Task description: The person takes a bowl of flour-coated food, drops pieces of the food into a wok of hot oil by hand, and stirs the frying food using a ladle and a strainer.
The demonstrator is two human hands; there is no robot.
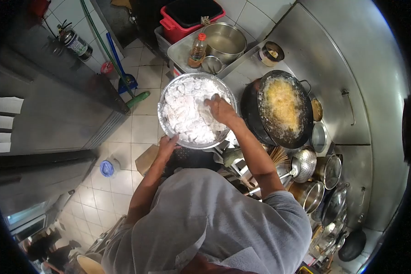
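A wide metal bowl (161, 119) is full of food pieces (187, 107) thickly coated in white powder like flour. My left hand (168, 147) grips its near left rim, thumb over the edge. Inside the bowl, at the right side, my right hand (221, 111) reaches into the coated pieces with bent fingers drawn together. What lies between those fingers is hidden. Just right of the bowl sits a dark wok (251, 109) of bubbling oil, where golden food (283, 105) is frying.
Behind the bowl stand an oil bottle (197, 51) with a red cap, a steel pot (224, 41) and a red bin (173, 31). A perforated ladle (304, 164) and several pots lie right of my arm. A blue-lidded tub (107, 168) is on the tiled floor (118, 148).
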